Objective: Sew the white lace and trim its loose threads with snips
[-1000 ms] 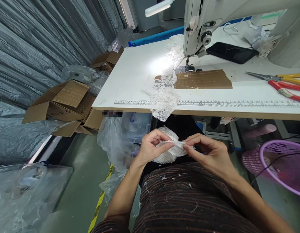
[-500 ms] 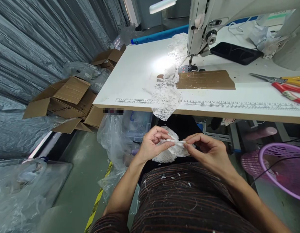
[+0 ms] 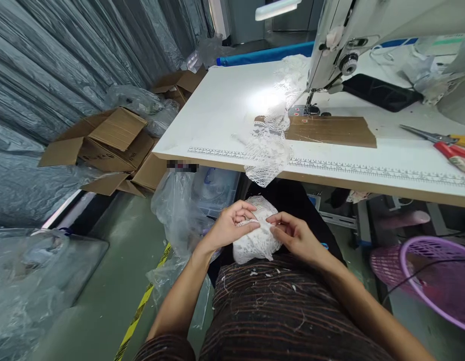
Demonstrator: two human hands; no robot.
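A piece of white lace [image 3: 257,245] lies bunched over my lap, below the table's front edge. My left hand [image 3: 234,223] is closed on its upper left part, thumb and fingers pinching the fabric. On the other side my right hand [image 3: 294,235] pinches the lace's right edge between thumb and forefinger. Another length of white lace [image 3: 268,155] trails across the sewing machine table [image 3: 224,100] and hangs over its front edge. Its far end runs back beside the sewing machine [image 3: 330,55].
A brown cardboard strip [image 3: 333,131] lies by the needle, with a black phone [image 3: 382,93] behind it. Red-handled pliers [image 3: 452,155] rest at the right. A purple basket [image 3: 405,276] stands below right; open cardboard boxes [image 3: 115,133] and plastic bags [image 3: 175,215] are left.
My right hand has moved left, closer to my left hand. The lace between them was drawn out to the right and now sits more bunched. The view has shifted slightly.
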